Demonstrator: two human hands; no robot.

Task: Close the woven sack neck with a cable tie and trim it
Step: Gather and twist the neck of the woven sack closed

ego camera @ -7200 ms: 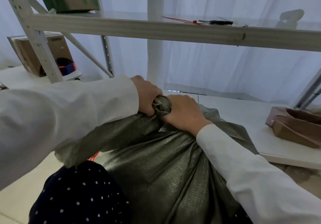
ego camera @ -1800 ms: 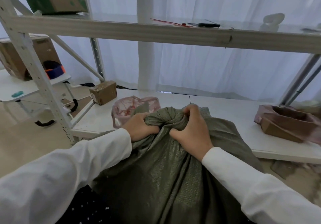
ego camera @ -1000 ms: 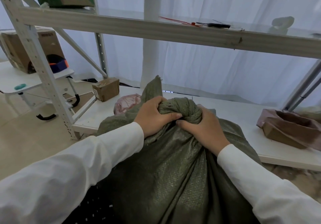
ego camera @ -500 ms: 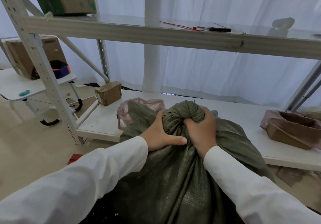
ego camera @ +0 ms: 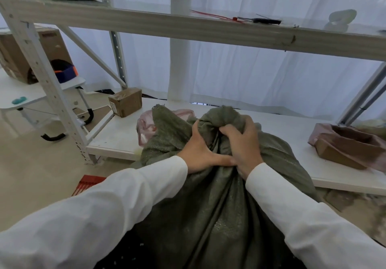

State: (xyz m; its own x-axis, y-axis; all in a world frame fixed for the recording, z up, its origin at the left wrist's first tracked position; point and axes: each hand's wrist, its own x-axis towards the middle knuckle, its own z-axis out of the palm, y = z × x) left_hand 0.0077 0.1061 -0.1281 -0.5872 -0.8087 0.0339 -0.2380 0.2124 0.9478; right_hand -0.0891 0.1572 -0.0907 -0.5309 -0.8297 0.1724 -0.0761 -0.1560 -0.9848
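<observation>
Two hands on one sack here: the olive-green woven sack (ego camera: 211,206) fills the lower middle of the view, leaning against the front edge of the low white shelf (ego camera: 117,137), and its neck (ego camera: 221,118) is bunched into a single twisted knob at the top. The left hand (ego camera: 198,154) is clamped around the gathered cloth just below that knob, thumb stretched right until it touches the other hand; the right hand (ego camera: 242,143) grips the neck from the right side, fingers curled over the top of the bunch. One loose flap (ego camera: 165,122) of the sack mouth stands free to the left of the grip. Both arms are in white sleeves. Up on the upper shelf board (ego camera: 188,28), well apart from the sack, lies one red cable tie (ego camera: 215,16), and just beside it one dark-handled tool (ego camera: 265,20), too thin at this angle to tell its type. On the low shelf I count one small cardboard box (ego camera: 125,101) at the left end, one pinkish plastic bag (ego camera: 146,126) tucked behind the sack flap, and one brown crumpled bag (ego camera: 351,145) at the right end. One bundle of red ties (ego camera: 87,184) lies on the floor by the left sleeve
</observation>
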